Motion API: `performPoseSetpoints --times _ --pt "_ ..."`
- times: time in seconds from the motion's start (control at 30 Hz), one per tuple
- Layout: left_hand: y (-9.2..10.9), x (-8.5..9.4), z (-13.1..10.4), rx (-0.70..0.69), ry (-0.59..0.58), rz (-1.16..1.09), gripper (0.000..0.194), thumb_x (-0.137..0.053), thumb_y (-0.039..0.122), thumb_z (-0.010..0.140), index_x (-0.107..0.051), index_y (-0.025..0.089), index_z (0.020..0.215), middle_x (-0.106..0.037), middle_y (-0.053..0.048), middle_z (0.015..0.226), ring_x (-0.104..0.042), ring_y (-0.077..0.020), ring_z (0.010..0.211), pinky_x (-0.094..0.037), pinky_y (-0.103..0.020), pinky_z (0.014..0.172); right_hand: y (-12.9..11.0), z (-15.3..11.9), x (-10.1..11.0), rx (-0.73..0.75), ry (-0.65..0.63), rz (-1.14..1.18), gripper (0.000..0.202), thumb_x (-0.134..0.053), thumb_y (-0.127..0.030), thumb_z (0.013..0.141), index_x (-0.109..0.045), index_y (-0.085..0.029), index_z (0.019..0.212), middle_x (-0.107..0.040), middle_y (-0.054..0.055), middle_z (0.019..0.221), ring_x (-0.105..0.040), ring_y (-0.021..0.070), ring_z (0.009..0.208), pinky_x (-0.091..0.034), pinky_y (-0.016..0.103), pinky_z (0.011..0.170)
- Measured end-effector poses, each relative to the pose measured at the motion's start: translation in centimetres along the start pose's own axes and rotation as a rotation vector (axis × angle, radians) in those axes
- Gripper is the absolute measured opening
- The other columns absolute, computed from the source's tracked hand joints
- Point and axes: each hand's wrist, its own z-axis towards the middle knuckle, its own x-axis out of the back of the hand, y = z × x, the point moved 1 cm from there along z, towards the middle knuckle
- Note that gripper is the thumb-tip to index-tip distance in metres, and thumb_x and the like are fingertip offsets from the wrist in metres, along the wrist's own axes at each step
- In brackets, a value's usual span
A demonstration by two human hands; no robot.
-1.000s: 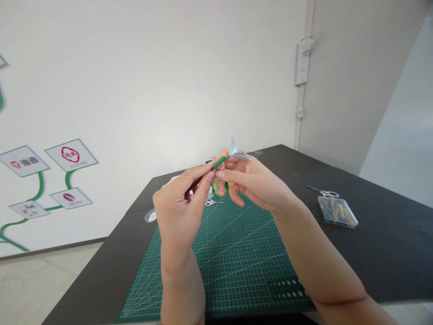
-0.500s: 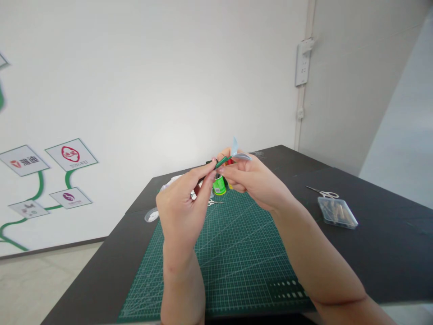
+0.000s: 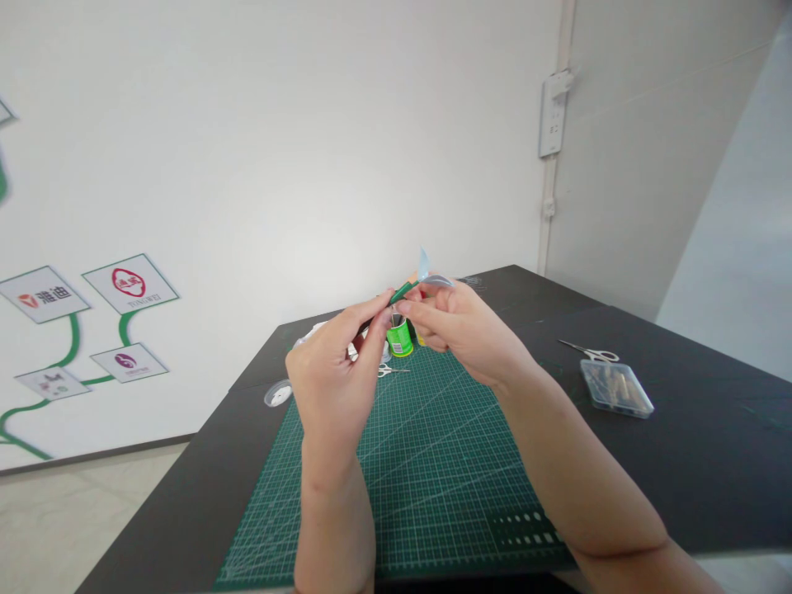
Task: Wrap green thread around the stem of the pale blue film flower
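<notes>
Both hands are raised above the green cutting mat [image 3: 426, 462]. The left hand [image 3: 331, 384] and the right hand [image 3: 461, 330] pinch one green stick [image 3: 405, 290] bearing pale blue paper [image 3: 428, 272]. One clear plastic box [image 3: 615, 388] holds brownish pieces, unclear. Two scissors: [image 3: 388, 370], [image 3: 592, 352]. One green bottle [image 3: 400, 337].

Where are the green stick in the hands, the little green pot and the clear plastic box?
green stick [image 3: 405, 290], head view, middle of its shaft
green pot [image 3: 401, 337], head view, its side wall
clear plastic box [image 3: 615, 388], head view, its lid
</notes>
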Motion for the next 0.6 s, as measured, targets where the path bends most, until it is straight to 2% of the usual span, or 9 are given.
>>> performPoseSetpoints --times 0.13,0.2,0.43,0.6 --pt "-0.3 0.1 0.1 0.081 0.109 -0.018 0.018 -0.07 0.027 0.097 -0.081 0.027 0.111 -0.083 -0.001 0.101 -0.076 -0.0154 0.081 -0.059 -0.028 0.071 -0.2 -0.2 -0.1 0.006 -0.033 0.011 0.022 -0.072 -0.04 0.094 -0.058 -0.024 0.096 -0.03 -0.011 0.054 -0.02 0.0081 0.047 -0.012 0.025 0.045" --pt "-0.5 0.2 0.2 0.104 0.133 -0.022 0.018 -0.07 0.026 0.097 -0.081 0.025 0.111 -0.083 -0.001 0.101 -0.076 -0.0157 0.082 -0.059 -0.028 0.072 -0.3 -0.3 -0.1 0.024 -0.04 -0.003 0.022 -0.071 -0.043 0.095 -0.06 -0.024 0.098 -0.029 -0.012 0.051 -0.019 0.0082 0.047 -0.012 0.025 0.045" --pt "-0.8 0.0 0.2 0.123 0.124 -0.035 0.018 -0.07 0.027 0.096 -0.081 0.024 0.111 -0.083 -0.002 0.102 -0.077 -0.0163 0.085 -0.06 -0.028 0.074 -0.2 -0.3 -0.1 0.052 -0.014 -0.033 0.027 -0.075 -0.046 0.091 -0.06 -0.023 0.093 -0.031 -0.012 0.05 -0.019 0.0078 0.047 -0.013 0.024 0.045" --pt "-1.1 -0.1 0.1 0.123 0.1 -0.008 0.017 -0.07 0.028 0.097 -0.082 0.026 0.11 -0.083 -0.002 0.102 -0.077 -0.0165 0.083 -0.06 -0.029 0.076 -0.5 -0.8 0.0 0.071 0.045 -0.187 0.018 -0.072 -0.036 0.093 -0.065 -0.02 0.089 -0.032 -0.011 0.049 -0.024 0.0081 0.048 -0.019 0.025 0.048"
